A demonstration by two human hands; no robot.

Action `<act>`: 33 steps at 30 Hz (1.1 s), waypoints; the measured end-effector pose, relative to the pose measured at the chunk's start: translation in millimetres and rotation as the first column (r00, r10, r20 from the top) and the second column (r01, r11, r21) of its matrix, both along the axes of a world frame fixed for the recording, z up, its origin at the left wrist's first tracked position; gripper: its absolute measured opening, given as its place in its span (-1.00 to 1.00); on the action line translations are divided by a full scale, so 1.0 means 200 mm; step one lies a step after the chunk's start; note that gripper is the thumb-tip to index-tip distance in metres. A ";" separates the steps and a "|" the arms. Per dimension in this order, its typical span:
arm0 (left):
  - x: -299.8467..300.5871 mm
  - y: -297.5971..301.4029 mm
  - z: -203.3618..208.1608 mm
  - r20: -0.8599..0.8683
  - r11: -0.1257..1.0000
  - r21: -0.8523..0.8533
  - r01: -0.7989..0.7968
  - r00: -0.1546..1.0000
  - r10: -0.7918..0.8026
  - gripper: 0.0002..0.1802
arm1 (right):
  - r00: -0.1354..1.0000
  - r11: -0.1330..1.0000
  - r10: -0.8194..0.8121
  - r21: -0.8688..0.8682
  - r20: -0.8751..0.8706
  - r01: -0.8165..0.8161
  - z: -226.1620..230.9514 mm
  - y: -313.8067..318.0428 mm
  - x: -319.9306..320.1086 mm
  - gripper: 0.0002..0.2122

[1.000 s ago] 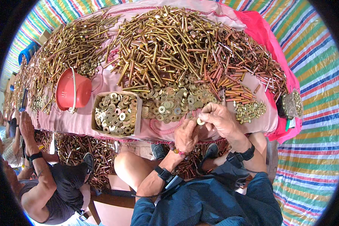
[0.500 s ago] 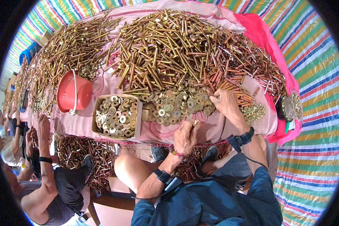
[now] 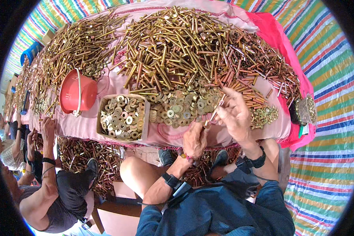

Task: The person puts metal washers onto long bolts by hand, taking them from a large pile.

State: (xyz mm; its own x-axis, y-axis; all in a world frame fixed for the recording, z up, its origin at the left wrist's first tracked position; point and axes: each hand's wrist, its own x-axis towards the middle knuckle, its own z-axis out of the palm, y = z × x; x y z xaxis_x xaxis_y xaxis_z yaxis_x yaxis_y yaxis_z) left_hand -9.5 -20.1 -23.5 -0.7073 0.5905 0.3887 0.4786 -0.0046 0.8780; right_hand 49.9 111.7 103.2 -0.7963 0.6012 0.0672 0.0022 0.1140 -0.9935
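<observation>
Low over the front of the pink cloth, my left hand (image 3: 194, 139) is closed in a pinch on a small brass-coloured metal piece (image 3: 206, 124); its exact kind is too small to tell. My right hand (image 3: 238, 118), just to its right, pinches a slim copper-coloured metal sleeve (image 3: 220, 104), slanted with its lower end close to the left fingertips. Loose flat washers (image 3: 177, 108) lie spread beyond my left hand. A heap of copper-coloured sleeves (image 3: 251, 88) rises behind my right hand, and small nuts (image 3: 265, 116) lie to its right.
Long brass-coloured bolts (image 3: 169, 47) are heaped at the back. A cardboard box (image 3: 146, 118) of washers and a red bucket (image 3: 78, 94) stand on the left. A clear tub (image 3: 305, 110) sits at the right edge. At far left, another person's hand (image 3: 48, 128) works.
My right hand has drawn back from the washers and sleeves toward my left hand, and a copper-coloured sleeve now shows in its fingers. My left hand has barely moved.
</observation>
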 end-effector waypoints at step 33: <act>0.00 -0.02 0.03 -0.086 1.000 0.024 0.016 0.996 -0.014 -0.54 | 0.975 0.728 -0.118 0.684 0.186 -0.042 -0.16 0.11 0.13 -0.85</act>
